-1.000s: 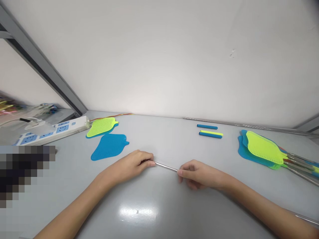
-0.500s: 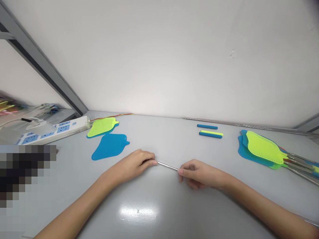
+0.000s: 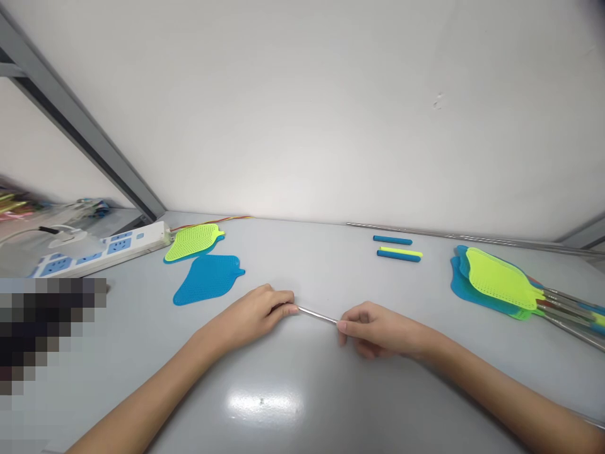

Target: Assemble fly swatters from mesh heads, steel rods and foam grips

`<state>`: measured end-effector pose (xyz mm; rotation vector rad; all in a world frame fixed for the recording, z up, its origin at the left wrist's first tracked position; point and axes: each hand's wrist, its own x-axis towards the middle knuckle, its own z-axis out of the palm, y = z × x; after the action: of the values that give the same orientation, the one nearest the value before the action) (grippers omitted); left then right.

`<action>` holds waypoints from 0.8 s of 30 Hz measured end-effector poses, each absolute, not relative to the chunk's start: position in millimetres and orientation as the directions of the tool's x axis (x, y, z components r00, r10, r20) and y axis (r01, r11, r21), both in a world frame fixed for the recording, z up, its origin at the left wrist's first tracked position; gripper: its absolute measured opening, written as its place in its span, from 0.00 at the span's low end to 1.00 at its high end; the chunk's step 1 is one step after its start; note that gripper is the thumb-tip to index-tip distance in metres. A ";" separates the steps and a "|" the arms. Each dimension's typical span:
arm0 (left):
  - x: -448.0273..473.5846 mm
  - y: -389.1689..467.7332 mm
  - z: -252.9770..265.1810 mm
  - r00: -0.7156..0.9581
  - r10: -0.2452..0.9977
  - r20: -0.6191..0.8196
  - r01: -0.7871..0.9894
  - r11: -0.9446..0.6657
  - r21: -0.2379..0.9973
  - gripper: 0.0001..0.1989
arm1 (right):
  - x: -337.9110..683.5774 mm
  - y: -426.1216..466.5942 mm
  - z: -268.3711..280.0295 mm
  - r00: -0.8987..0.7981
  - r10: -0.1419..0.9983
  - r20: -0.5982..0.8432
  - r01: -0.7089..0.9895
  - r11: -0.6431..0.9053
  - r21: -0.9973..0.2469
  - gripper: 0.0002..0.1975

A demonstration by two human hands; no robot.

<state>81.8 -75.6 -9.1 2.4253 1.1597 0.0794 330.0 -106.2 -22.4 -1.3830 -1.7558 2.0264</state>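
Note:
A thin metal rod (image 3: 317, 314) spans the gap between my two hands, just over the grey table. My left hand (image 3: 267, 310) is closed on its left end, thumb against fingers. At the other end my right hand (image 3: 373, 328) pinches the rod between thumb and forefinger, its other fingers curled beneath. Both tips of the rod are hidden in the fingers. Nearest my left hand lies a blue fly swatter head (image 3: 208, 279). Behind it a yellow swatter head (image 3: 196, 242) rests over a blue one.
Blue sleeves (image 3: 398, 255) and a yellow one lie at the back right. Swatters with metal handles (image 3: 503, 280) are piled at right. Long metal rods (image 3: 449, 236) run along the wall. A white power strip (image 3: 106, 251) sits at left, on the grey table (image 3: 307, 391).
Almost nothing differs. Both hands keep their hold on the rod in the same place, and the view has shifted very slightly.

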 end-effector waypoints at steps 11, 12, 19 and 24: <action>82.6 -75.9 -8.4 0.682 0.721 -0.120 0.698 -0.592 0.404 0.19 | 330.1 -105.8 -22.5 -0.573 0.616 -0.541 0.473 -0.290 -0.832 0.21; 82.5 -75.9 -8.6 0.687 0.717 -0.121 0.693 -0.595 0.406 0.19 | 330.0 -105.7 -22.5 -0.575 0.615 -0.540 0.475 -0.287 -0.832 0.21; 82.8 -77.1 -10.7 0.694 0.706 -0.142 0.697 -0.609 0.378 0.18 | 330.4 -106.5 -22.4 -0.581 0.615 -0.534 0.475 -0.277 -0.835 0.20; 84.1 -78.0 -9.7 0.708 0.694 -0.133 0.683 -0.623 0.381 0.18 | 330.6 -107.3 -22.6 -0.577 0.621 -0.531 0.488 -0.259 -0.833 0.20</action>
<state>84.1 -78.0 -9.7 2.5100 1.0649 0.0379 330.6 -107.3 -22.6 -1.3915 -1.8455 1.9734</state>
